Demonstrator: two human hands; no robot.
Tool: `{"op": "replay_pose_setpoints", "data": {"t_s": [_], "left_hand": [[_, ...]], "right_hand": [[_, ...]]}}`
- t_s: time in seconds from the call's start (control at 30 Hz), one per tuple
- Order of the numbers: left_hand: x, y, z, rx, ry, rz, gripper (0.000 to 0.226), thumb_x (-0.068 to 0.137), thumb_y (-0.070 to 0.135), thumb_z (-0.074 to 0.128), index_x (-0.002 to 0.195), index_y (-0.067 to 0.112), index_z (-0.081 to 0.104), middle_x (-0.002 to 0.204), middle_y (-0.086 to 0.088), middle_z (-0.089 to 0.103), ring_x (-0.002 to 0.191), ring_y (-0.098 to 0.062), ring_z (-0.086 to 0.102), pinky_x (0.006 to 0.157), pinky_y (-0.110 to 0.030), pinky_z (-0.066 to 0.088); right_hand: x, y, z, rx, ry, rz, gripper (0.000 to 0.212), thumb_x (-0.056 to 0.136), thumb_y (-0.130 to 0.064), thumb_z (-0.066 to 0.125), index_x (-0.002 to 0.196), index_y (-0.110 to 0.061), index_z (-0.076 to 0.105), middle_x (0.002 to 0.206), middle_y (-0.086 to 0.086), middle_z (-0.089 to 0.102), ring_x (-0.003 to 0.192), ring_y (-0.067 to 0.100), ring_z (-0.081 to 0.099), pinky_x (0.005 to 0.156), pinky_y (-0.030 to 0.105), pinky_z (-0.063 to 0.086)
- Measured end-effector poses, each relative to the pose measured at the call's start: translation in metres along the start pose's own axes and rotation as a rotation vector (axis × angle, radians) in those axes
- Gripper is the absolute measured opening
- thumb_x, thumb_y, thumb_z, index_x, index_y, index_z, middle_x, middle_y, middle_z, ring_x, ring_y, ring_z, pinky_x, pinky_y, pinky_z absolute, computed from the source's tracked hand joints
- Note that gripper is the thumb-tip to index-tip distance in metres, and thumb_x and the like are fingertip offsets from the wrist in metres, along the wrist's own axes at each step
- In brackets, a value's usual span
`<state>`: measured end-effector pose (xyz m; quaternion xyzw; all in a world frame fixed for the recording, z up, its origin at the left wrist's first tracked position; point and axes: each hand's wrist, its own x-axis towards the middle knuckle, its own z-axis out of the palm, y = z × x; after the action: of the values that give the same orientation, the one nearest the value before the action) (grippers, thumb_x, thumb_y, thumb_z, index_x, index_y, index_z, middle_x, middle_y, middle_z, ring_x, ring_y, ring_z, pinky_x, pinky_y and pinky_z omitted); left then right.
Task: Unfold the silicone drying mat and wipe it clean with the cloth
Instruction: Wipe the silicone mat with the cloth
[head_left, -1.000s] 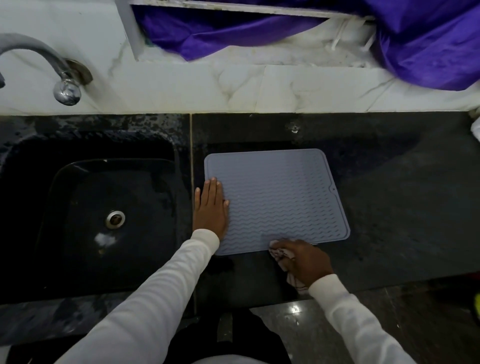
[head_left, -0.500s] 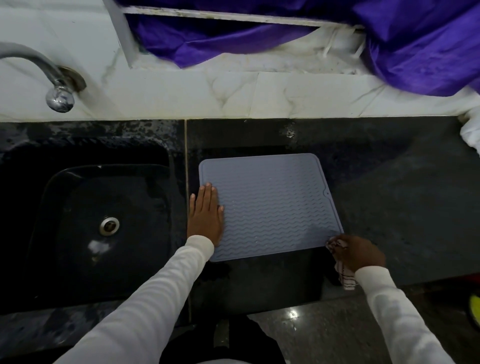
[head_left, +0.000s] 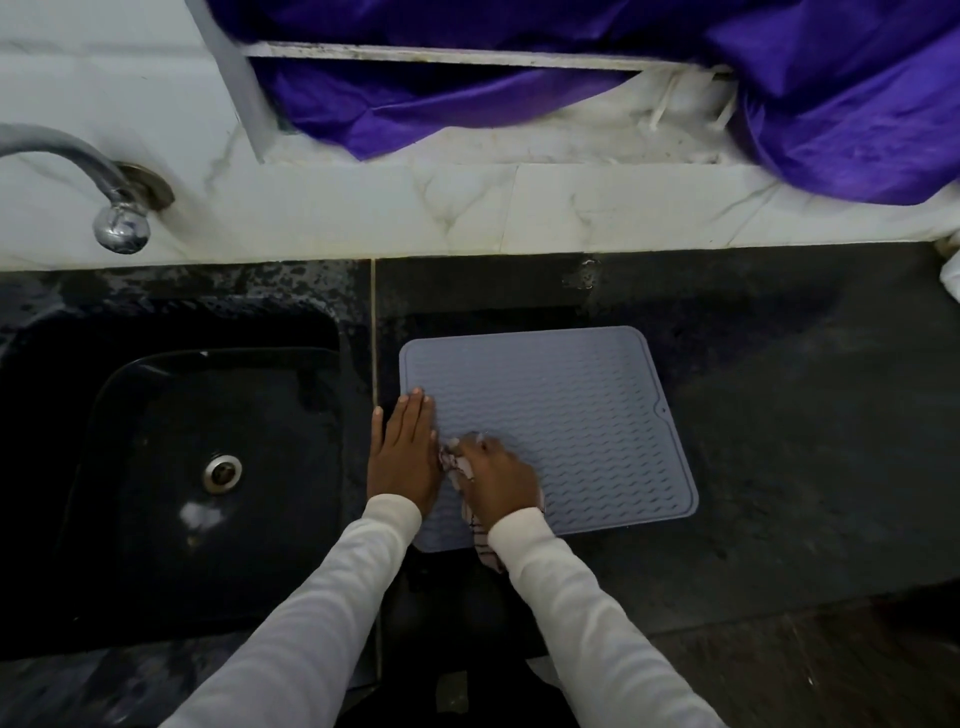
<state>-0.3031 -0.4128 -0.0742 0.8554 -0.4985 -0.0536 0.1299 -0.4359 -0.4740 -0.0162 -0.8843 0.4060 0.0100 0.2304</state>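
A right hand (head_left: 496, 480) closes its fingers around a bunched cloth (head_left: 457, 460) on the near-left part of the unfolded silicone mat (head_left: 571, 415), just beside the left hand (head_left: 405, 452), whose fingers lie flat and open, pinning the mat's left edge to the dark surface (head_left: 779, 415). Beyond both sets of fingers the ribbed far half looks unwiped; firm strokes along the ridges, with the left hand anchoring, should clean it best.

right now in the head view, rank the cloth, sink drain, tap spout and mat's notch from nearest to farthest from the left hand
From the left hand, flat on the mat's left edge:
1. Cloth, touching its right side, bunched under the right hand.
2. Sink drain, to its left in the black basin.
3. Mat's notch, on the mat's right edge.
4. Tap spout, far upper left by the wall.
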Motion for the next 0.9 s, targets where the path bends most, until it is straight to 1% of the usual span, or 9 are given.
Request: {"op": "replay_pose_setpoints", "data": {"t_s": [0.07,0.2,0.27,0.37,0.5,0.63,0.77,0.83,0.9], "left_hand": [[0.0,-0.002,0.001,-0.012,0.0,-0.013,0.055,0.101,0.028,0.018,0.151,0.011,0.03,0.157,-0.006,0.031,0.145,-0.023,0.027,0.121,-0.044,0.0],[0.0,-0.001,0.0,0.015,-0.007,-0.019,0.056,0.101,0.029,0.016,0.154,0.013,0.023,0.16,-0.003,0.023,0.148,-0.021,0.021,0.121,-0.044,-0.004],[-0.001,-0.001,-0.001,0.024,-0.016,-0.022,0.056,0.101,0.029,0.016,0.154,0.013,0.022,0.161,-0.003,0.021,0.148,-0.021,0.02,0.121,-0.044,-0.003],[-0.001,0.0,-0.003,0.029,-0.022,-0.029,0.056,0.101,0.03,0.016,0.154,0.013,0.021,0.161,-0.003,0.02,0.148,-0.021,0.019,0.121,-0.045,-0.002],[-0.001,0.003,-0.003,0.043,-0.029,-0.031,0.056,0.101,0.03,0.017,0.154,0.013,0.022,0.161,-0.003,0.021,0.148,-0.021,0.02,0.121,-0.044,-0.004],[0.0,0.004,-0.003,0.025,-0.021,-0.045,0.056,0.101,0.03,0.018,0.153,0.013,0.025,0.16,-0.003,0.022,0.148,-0.02,0.019,0.121,-0.042,-0.007],[0.0,0.004,-0.004,0.012,-0.026,-0.056,0.056,0.101,0.032,0.018,0.154,0.015,0.023,0.161,-0.001,0.021,0.149,-0.018,0.014,0.121,-0.041,-0.008],[0.001,0.005,-0.005,0.002,-0.026,-0.064,0.056,0.1,0.033,0.02,0.153,0.016,0.026,0.16,-0.001,0.023,0.149,-0.017,0.016,0.121,-0.042,-0.007],[0.001,0.007,-0.007,0.002,-0.031,-0.066,0.056,0.1,0.032,0.021,0.152,0.015,0.03,0.159,-0.002,0.026,0.148,-0.019,0.02,0.121,-0.043,-0.004]], "right_hand": [[-0.001,0.025,-0.004,-0.022,0.025,-0.003,0.031,0.087,-0.034,0.06,0.118,-0.029,0.062,0.116,0.008,0.062,0.09,0.032,0.066,0.069,0.038,0.052],[0.004,0.088,-0.032,-0.058,0.023,0.09,0.032,0.088,-0.036,0.059,0.119,-0.035,0.057,0.122,0.001,0.059,0.101,0.026,0.064,0.077,0.035,0.051],[0.006,0.122,-0.049,-0.171,0.0,0.164,0.031,0.092,-0.037,0.052,0.122,-0.034,0.05,0.12,0.004,0.059,0.098,0.028,0.064,0.077,0.036,0.049],[0.003,0.181,-0.079,-0.219,0.005,0.355,0.026,0.097,-0.037,0.04,0.12,-0.028,0.044,0.116,0.012,0.06,0.093,0.034,0.065,0.078,0.04,0.05],[0.004,0.226,-0.112,-0.324,-0.006,0.527,0.028,0.096,-0.038,0.04,0.118,-0.02,0.037,0.108,0.016,0.063,0.094,0.036,0.064,0.076,0.038,0.047],[0.013,0.199,-0.116,-0.239,-0.034,0.48,0.035,0.092,-0.036,0.052,0.122,-0.019,0.043,0.113,0.015,0.062,0.1,0.036,0.062,0.081,0.038,0.047],[0.027,0.116,-0.09,-0.012,0.035,0.201,0.026,0.084,-0.036,0.063,0.105,-0.023,0.052,0.102,0.006,0.066,0.091,0.031,0.064,0.068,0.032,0.043],[0.031,0.065,-0.058,0.062,-0.014,0.076,0.029,0.079,-0.043,0.061,0.1,-0.025,0.055,0.103,0.0,0.067,0.091,0.029,0.065,0.071,0.033,0.051],[0.027,0.029,-0.024,0.0,-0.083,-0.014,0.031,0.079,-0.047,0.057,0.102,-0.026,0.057,0.107,0.0,0.066,0.088,0.03,0.066,0.072,0.037,0.053]]}}
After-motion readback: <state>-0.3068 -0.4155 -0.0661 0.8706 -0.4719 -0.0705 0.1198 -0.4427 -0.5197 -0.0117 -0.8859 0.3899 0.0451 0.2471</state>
